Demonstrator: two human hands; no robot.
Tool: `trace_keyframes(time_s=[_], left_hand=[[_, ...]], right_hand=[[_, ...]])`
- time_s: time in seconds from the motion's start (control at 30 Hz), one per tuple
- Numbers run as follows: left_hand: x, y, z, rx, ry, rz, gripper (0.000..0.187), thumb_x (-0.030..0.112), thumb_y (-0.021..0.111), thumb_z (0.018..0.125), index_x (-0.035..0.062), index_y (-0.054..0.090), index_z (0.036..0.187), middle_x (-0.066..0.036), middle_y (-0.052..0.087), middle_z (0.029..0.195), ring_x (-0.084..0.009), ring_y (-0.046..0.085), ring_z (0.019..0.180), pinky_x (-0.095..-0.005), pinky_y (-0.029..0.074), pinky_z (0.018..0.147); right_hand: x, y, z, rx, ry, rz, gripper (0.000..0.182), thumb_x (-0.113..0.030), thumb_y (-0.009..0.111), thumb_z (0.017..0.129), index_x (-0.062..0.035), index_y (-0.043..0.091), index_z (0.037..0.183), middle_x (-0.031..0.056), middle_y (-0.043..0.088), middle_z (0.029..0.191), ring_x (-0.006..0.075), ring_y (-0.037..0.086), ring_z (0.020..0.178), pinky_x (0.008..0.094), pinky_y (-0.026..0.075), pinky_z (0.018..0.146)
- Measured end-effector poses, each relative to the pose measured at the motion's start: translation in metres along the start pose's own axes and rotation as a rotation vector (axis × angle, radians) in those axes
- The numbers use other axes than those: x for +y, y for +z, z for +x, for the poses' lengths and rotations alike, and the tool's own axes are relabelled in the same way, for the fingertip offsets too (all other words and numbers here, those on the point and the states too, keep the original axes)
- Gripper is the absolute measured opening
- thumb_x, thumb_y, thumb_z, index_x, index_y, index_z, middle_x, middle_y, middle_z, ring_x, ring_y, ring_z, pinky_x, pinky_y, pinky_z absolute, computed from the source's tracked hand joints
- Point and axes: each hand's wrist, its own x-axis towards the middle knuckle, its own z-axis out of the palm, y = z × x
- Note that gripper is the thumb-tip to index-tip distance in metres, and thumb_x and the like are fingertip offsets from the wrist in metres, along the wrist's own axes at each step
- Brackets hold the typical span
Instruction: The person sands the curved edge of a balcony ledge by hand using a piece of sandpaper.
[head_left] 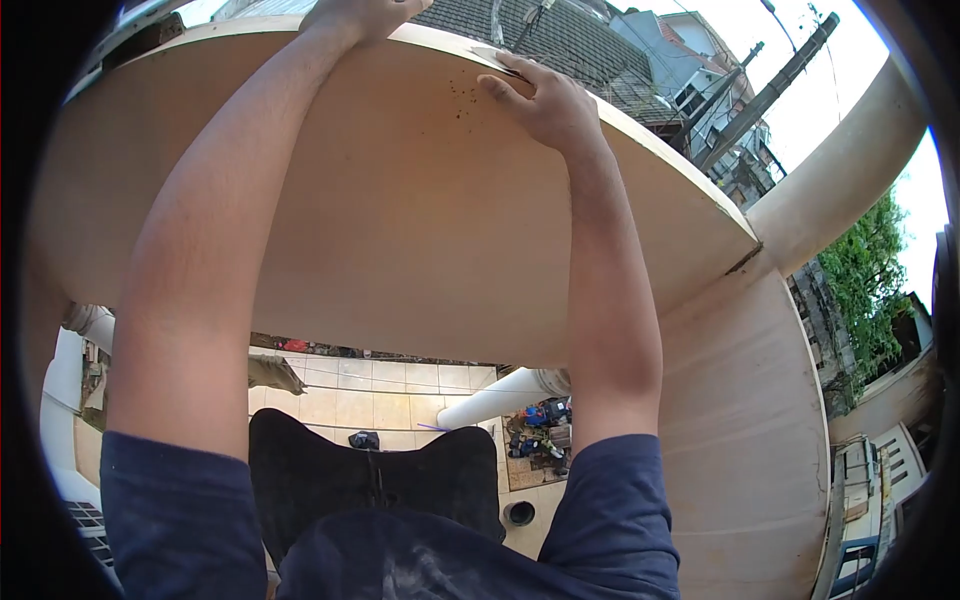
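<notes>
Both my arms reach up to the top edge of a broad beige beam (420, 230). My left hand (365, 18) rests at that edge, partly cut off by the top of the view, with one finger stretched to the right and nothing seen in it. Farther right along the rim, my right hand (545, 100) has its fingers bent over the edge and its thumb against the front face. A thin, pale, flat piece (488, 55) with a dark underside shows under its fingertips. Dark specks (460, 98) mark the beam just left of the thumb.
A round beige column (850, 165) meets the beam on the right. Far below lie a tiled floor (390, 375), a white pipe (490, 397), a black bucket (519, 513) and a pile of clutter (540, 435). Tiled roofs (590, 45) and poles (770, 90) stand beyond.
</notes>
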Motion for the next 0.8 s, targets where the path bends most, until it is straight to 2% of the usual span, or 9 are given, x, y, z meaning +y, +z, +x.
trace_keyframes(time_s=[0.07, 0.1, 0.13, 0.2, 0.33, 0.37, 0.5, 0.6, 0.8], left_hand=[[0.009, -0.013, -0.012, -0.099, -0.020, -0.020, 0.062, 0.061, 0.059, 0.100, 0.0100, 0.071, 0.134, -0.017, 0.071, 0.137, -0.0325, 0.064, 0.131, -0.0461, 0.049, 0.112], [-0.027, 0.032, 0.021, 0.063, 0.073, -0.035, 0.057, 0.064, 0.061, 0.097, 0.0149, 0.078, 0.121, -0.007, 0.079, 0.113, -0.0234, 0.074, 0.109, -0.0409, 0.057, 0.096], [-0.031, 0.035, 0.023, 0.059, 0.091, 0.010, 0.057, 0.064, 0.061, 0.097, 0.0149, 0.078, 0.121, -0.007, 0.079, 0.113, -0.0234, 0.074, 0.109, -0.0409, 0.057, 0.096], [-0.022, 0.034, 0.020, 0.102, 0.036, 0.050, 0.047, 0.058, 0.059, 0.100, 0.0206, 0.079, 0.119, 0.000, 0.080, 0.110, -0.0167, 0.075, 0.107, -0.0427, 0.062, 0.093], [-0.013, 0.020, 0.011, 0.033, 0.008, 0.037, 0.047, 0.058, 0.061, 0.098, 0.0219, 0.076, 0.126, 0.001, 0.080, 0.114, -0.0173, 0.074, 0.111, -0.0440, 0.062, 0.097], [-0.013, 0.019, 0.009, 0.058, 0.013, 0.030, 0.049, 0.057, 0.062, 0.098, 0.0206, 0.074, 0.129, 0.000, 0.080, 0.112, -0.0194, 0.074, 0.111, -0.0440, 0.061, 0.098], [-0.018, 0.026, 0.011, 0.169, 0.078, 0.061, 0.053, 0.055, 0.062, 0.098, 0.0191, 0.069, 0.136, 0.000, 0.079, 0.112, -0.0220, 0.073, 0.113, -0.0447, 0.059, 0.102], [-0.019, 0.028, 0.017, 0.196, 0.113, 0.075, 0.059, 0.055, 0.062, 0.098, 0.0182, 0.063, 0.145, 0.000, 0.079, 0.114, -0.0235, 0.072, 0.115, -0.0458, 0.057, 0.106], [-0.017, 0.023, 0.015, 0.038, 0.017, 0.048, 0.064, 0.057, 0.060, 0.099, 0.0196, 0.057, 0.151, 0.000, 0.078, 0.117, -0.0233, 0.068, 0.123, -0.0476, 0.055, 0.108]], right_hand=[[-0.006, -0.015, 0.003, -0.199, 0.208, 0.165, 0.083, -0.086, 0.049, 0.093, -0.0232, 0.070, 0.143, 0.0091, 0.078, 0.122, 0.0295, 0.071, 0.122, 0.0461, 0.052, 0.105], [-0.011, -0.019, 0.008, -0.215, 0.311, 0.010, 0.083, -0.086, 0.042, 0.097, -0.0205, 0.073, 0.137, 0.0095, 0.079, 0.119, 0.0315, 0.070, 0.121, 0.0499, 0.049, 0.108], [-0.014, -0.018, 0.012, -0.199, 0.319, 0.056, 0.083, -0.086, 0.042, 0.097, -0.0205, 0.073, 0.137, 0.0095, 0.079, 0.119, 0.0315, 0.070, 0.121, 0.0499, 0.049, 0.108], [-0.013, -0.011, 0.017, -0.242, 0.170, -0.270, 0.088, -0.088, 0.035, 0.096, -0.0202, 0.073, 0.137, 0.0087, 0.078, 0.121, 0.0328, 0.069, 0.124, 0.0533, 0.045, 0.113], [-0.009, 0.008, 0.010, 0.005, -0.043, 0.108, 0.098, -0.093, 0.028, 0.094, -0.0184, 0.071, 0.140, 0.0129, 0.080, 0.111, 0.0318, 0.070, 0.123, 0.0530, 0.048, 0.109], [-0.010, -0.010, 0.013, -0.271, 0.185, 0.267, 0.100, -0.095, 0.031, 0.091, -0.0183, 0.070, 0.142, 0.0124, 0.080, 0.106, 0.0316, 0.072, 0.118, 0.0497, 0.053, 0.104], [-0.029, -0.010, 0.018, -0.271, 0.107, -0.245, 0.103, -0.098, 0.037, 0.087, -0.0188, 0.070, 0.142, 0.0132, 0.080, 0.110, 0.0300, 0.073, 0.115, 0.0454, 0.056, 0.099], [-0.007, -0.010, 0.015, -0.260, 0.081, 0.293, 0.102, -0.098, 0.036, 0.087, -0.0186, 0.071, 0.142, 0.0154, 0.079, 0.117, 0.0304, 0.072, 0.118, 0.0470, 0.055, 0.101], [0.013, -0.007, 0.014, -0.223, 0.294, 0.072, 0.087, -0.095, 0.039, 0.089, -0.0311, 0.074, 0.138, 0.0076, 0.078, 0.124, 0.0285, 0.071, 0.120, 0.0458, 0.054, 0.102]])
